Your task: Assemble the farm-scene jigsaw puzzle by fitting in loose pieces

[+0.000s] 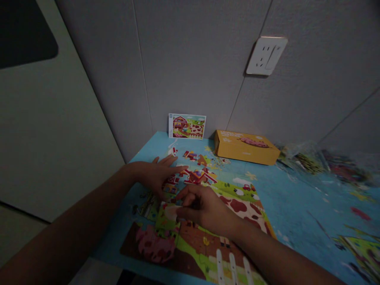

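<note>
A partly assembled farm jigsaw puzzle (196, 237) lies on the blue tabletop, showing a cow, a fence and a pink pig. My right hand (204, 208) is over its left part, thumb and fingers pinched at a green puzzle piece with a white shape (168, 215). My left hand (158, 174) rests just beyond, palm down with fingers spread, beside a red barn piece (170, 184). More barn pieces (198, 176) lie in front of its fingertips. What is under the left palm is hidden.
A picture card (187, 126) of the farm scene leans against the wall. Right of it stands a yellow box (245, 146). Clear plastic bags (308, 162) of pieces lie farther right. Loose pieces (202, 159) are scattered behind the puzzle. A wall socket (266, 55) is above.
</note>
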{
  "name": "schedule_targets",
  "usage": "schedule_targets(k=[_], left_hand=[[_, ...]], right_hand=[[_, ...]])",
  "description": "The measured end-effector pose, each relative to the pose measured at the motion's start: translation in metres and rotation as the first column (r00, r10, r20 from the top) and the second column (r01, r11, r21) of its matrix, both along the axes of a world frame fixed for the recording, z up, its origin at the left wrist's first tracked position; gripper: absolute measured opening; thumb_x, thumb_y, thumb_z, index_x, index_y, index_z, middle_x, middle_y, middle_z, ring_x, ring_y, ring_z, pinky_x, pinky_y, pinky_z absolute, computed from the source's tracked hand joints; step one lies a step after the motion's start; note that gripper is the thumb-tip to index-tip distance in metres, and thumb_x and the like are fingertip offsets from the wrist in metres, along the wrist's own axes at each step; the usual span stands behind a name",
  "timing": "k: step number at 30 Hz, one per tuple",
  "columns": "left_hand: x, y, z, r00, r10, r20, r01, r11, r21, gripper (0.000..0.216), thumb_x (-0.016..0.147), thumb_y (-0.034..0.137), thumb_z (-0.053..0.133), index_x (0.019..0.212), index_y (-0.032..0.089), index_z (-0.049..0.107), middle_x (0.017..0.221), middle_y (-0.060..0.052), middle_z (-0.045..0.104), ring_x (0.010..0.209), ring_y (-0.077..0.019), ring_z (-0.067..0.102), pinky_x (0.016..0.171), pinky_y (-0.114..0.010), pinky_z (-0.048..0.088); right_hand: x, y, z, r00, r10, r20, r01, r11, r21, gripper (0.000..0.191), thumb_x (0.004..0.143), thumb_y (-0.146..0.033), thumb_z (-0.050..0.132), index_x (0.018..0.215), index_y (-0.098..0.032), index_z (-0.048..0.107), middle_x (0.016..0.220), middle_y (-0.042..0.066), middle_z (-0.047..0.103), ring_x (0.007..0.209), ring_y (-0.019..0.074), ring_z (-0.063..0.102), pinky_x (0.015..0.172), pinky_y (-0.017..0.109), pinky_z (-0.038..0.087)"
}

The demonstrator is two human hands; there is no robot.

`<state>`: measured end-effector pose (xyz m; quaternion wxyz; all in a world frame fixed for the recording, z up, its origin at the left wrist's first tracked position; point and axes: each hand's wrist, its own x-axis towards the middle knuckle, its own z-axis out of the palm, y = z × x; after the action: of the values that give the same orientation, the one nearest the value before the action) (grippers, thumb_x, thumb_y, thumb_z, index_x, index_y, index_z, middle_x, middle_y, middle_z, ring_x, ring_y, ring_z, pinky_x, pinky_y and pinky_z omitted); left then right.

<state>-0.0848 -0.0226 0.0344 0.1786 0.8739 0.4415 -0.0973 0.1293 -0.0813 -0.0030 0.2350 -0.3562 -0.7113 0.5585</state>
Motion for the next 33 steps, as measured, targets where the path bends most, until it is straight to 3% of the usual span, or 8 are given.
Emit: schedule_targets(k=[3, 6, 12, 16, 23, 27, 33], left_hand=[[0.001, 0.0, 0.004, 0.998, 0.018, -0.066, -0.02, 0.999, -0.035, 0.124, 0.042, 0.041, 0.084, 0.146, 0.031, 0.018, 0.155, -0.019, 0.0, 0.139, -0.0436, 0.001, 0.104, -0.067, 0.008], [0.003, 0.0, 0.007, 0.993, 0.046, -0.109, -0.051, 0.998, -0.039, 0.119, 0.047, 0.042, 0.082, 0.147, 0.032, 0.017, 0.155, -0.018, -0.006, 0.139, -0.0428, -0.004, 0.104, -0.067, 0.007], [0.003, -0.002, 0.008, 0.999, 0.0, -0.037, -0.001, 0.999, -0.035, 0.118, 0.046, 0.044, 0.083, 0.146, 0.032, 0.02, 0.155, -0.017, 0.0, 0.139, -0.0436, 0.001, 0.104, -0.067, 0.01], [0.005, -0.007, 0.007, 0.999, -0.03, -0.043, 0.027, 0.998, -0.065, 0.13, 0.034, 0.043, 0.086, 0.146, 0.031, 0.02, 0.155, -0.017, 0.002, 0.138, -0.0462, 0.0, 0.103, -0.069, 0.007], [0.014, -0.016, 0.014, 0.986, -0.079, -0.149, 0.063, 0.992, -0.111, 0.133, 0.038, 0.032, 0.084, 0.148, 0.028, 0.009, 0.153, -0.02, -0.01, 0.137, -0.044, -0.007, 0.104, -0.068, 0.004], [0.017, -0.021, 0.018, 0.979, -0.114, -0.169, 0.092, 0.987, -0.135, 0.136, 0.04, 0.034, 0.084, 0.148, 0.028, 0.003, 0.152, -0.02, -0.016, 0.137, -0.0431, -0.01, 0.104, -0.067, 0.004], [0.013, -0.016, 0.015, 0.978, -0.066, -0.197, 0.045, 0.993, -0.111, 0.132, 0.043, 0.034, 0.082, 0.148, 0.029, 0.002, 0.152, -0.019, -0.015, 0.137, -0.0416, -0.011, 0.104, -0.067, 0.003]], right_hand=[[0.0, -0.001, 0.002, 1.0, -0.011, 0.022, 0.01, 0.999, 0.038, 0.015, 0.071, -0.024, 0.068, 0.082, -0.018, 0.059, 0.065, -0.004, 0.058, 0.055, 0.008, 0.049, 0.05, 0.019, 0.035], [0.0, -0.002, 0.006, 0.999, -0.013, 0.053, 0.008, 0.996, 0.084, 0.01, 0.073, -0.021, 0.066, 0.072, -0.018, 0.056, 0.062, -0.004, 0.054, 0.053, 0.007, 0.045, 0.05, 0.019, 0.034], [0.001, -0.003, 0.008, 0.999, -0.012, 0.045, 0.009, 0.997, 0.073, 0.011, 0.072, -0.02, 0.065, 0.069, -0.017, 0.055, 0.06, -0.004, 0.052, 0.052, 0.0073, 0.044, 0.049, 0.02, 0.034], [0.0, -0.004, 0.008, 0.998, -0.031, -0.046, 0.03, 0.999, -0.03, 0.014, 0.07, -0.023, 0.067, 0.067, -0.017, 0.055, 0.059, -0.003, 0.055, 0.052, 0.0083, 0.048, 0.049, 0.021, 0.037], [-0.006, -0.008, 0.018, 0.994, -0.064, -0.087, 0.042, 0.971, -0.234, 0.026, 0.066, -0.035, 0.073, 0.065, -0.017, 0.054, 0.057, -0.001, 0.062, 0.047, 0.0102, 0.056, 0.046, 0.022, 0.045], [-0.006, -0.009, 0.02, 0.994, -0.063, -0.094, 0.036, 0.964, -0.264, 0.029, 0.065, -0.036, 0.074, 0.061, -0.016, 0.053, 0.055, 0.0, 0.063, 0.047, 0.0103, 0.058, 0.047, 0.021, 0.046], [-0.008, -0.01, 0.018, 0.993, -0.081, -0.09, 0.047, 0.942, -0.332, 0.027, 0.062, -0.03, 0.078, 0.062, -0.017, 0.054, 0.055, 0.0, 0.065, 0.049, 0.0119, 0.061, 0.047, 0.021, 0.048]])
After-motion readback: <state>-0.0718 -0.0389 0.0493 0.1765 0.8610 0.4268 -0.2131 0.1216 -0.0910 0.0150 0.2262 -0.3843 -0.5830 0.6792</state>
